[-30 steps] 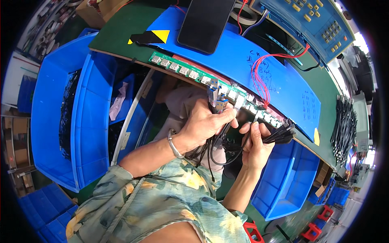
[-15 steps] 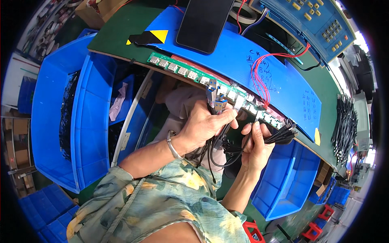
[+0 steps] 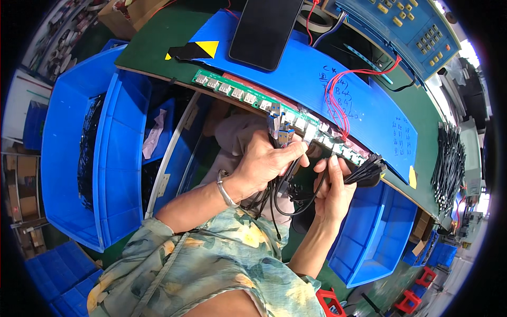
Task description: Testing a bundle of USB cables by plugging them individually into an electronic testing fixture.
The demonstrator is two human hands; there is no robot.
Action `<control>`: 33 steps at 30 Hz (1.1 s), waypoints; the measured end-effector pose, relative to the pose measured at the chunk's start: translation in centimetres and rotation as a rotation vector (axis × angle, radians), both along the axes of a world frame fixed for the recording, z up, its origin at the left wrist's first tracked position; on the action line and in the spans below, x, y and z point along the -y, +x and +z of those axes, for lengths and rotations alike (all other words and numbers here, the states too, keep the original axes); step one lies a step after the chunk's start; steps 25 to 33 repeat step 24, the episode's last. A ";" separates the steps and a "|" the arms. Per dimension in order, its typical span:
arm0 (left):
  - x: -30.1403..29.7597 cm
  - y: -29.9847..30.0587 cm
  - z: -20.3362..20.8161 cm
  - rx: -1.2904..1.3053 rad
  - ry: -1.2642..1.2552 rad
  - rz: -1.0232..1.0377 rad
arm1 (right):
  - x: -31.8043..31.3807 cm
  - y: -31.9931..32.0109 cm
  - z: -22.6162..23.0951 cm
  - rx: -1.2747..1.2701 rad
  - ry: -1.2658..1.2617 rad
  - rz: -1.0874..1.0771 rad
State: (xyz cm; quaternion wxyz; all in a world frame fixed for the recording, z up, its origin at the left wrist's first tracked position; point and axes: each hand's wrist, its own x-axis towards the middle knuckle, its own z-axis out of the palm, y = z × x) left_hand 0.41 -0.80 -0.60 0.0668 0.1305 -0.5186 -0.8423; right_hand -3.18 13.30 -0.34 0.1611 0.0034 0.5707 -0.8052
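A green circuit board (image 3: 232, 91) with a row of white sockets runs along the bench's front edge. My left hand (image 3: 272, 158) is closed round several black cables whose blue USB plugs (image 3: 285, 137) stick up above my fingers. Just under the board's right part, my right hand (image 3: 335, 182) pinches the end of one cable between thumb and forefinger. A bundle of black cable ends (image 3: 367, 171) passes through the same hand and fans out to its right. Black cable (image 3: 280, 208) loops hang between my hands. Whether the pinched end sits in a socket is hidden by my fingertips.
Behind the board lies a blue plastic sheet (image 3: 301, 68) with a black phone (image 3: 266, 34) on it. Red wires (image 3: 330, 90) lead to a blue test instrument (image 3: 417, 31). Blue bins (image 3: 121, 158) stand at left and right. More black cables (image 3: 449, 164) lie on the bench's right end.
Both hands keep their grips and nearly the same places. The right hand's fingertips have shifted only slightly at the board.
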 end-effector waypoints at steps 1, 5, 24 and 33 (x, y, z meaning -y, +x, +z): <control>0.0 0.0 0.0 -0.013 0.007 0.002 | -0.2 0.2 0.0 -0.002 -0.001 0.004; -0.2 0.2 0.1 -0.009 -0.004 0.010 | -0.2 1.0 -0.3 0.065 0.137 0.120; 1.8 1.6 -0.4 -0.006 0.109 -0.342 | -9.2 9.6 -2.0 -0.428 -0.237 0.317; 1.8 1.6 -0.4 -0.006 0.109 -0.342 | -9.2 9.6 -2.0 -0.428 -0.237 0.317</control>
